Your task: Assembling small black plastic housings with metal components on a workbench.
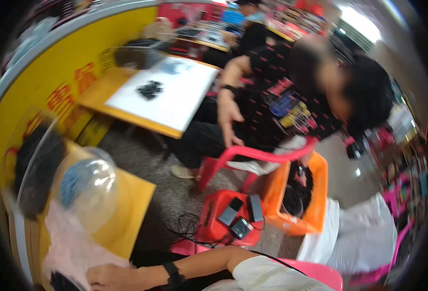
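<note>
My right hand (111, 277), with a black band at its wrist, rests at the lower left on a pale pink cloth (71, 237). Its fingers are curled, and what they may hold is hidden. Beside it at the bottom edge is a dark bundle (61, 281), partly cut off. Just beyond the cloth stands a clear, rounded plastic container (97, 186) with blue small stuff inside. These lie on a yellow tabletop (139, 196). My left hand is out of view.
A seated person (267, 92) on a pink chair (272, 157) reaches into an orange crate (320, 206) of black pieces. A red stool (211, 220) carries small devices and cables. White sacks (364, 233) stand right. A white-topped table (175, 106) holds black pieces (149, 89).
</note>
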The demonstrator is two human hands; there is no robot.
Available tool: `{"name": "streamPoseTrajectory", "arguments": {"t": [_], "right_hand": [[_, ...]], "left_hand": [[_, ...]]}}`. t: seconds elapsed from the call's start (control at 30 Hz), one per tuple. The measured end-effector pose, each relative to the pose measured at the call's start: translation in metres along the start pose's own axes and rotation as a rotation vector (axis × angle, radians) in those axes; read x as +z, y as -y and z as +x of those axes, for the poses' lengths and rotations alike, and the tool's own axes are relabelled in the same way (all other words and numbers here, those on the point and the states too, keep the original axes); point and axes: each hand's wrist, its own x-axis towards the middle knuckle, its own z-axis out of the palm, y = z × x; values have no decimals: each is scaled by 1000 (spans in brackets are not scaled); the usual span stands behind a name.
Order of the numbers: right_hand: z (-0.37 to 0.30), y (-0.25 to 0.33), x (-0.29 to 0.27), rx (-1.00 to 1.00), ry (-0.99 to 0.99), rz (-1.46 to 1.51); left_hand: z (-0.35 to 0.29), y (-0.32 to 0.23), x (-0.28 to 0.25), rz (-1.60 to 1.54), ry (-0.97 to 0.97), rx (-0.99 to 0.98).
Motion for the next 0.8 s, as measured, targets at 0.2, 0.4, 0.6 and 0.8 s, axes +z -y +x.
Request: {"name": "streamPoseTrajectory", "arguments": {"t": [0.2,0.4,0.6,0.8], "right_hand": [[-4,27,-20,151,185,344],[1,28,-30,231,289,376],[-9,8,-29,274,443,301],[-5,-5,-41,377,268,320]], "left_hand": [[-12,11,-20,-19,-49,-12],[-6,22,-21,-187,-77,16],[3,21,-27,-62,6,-61],[22,51,-8,-419,185,30]]}}
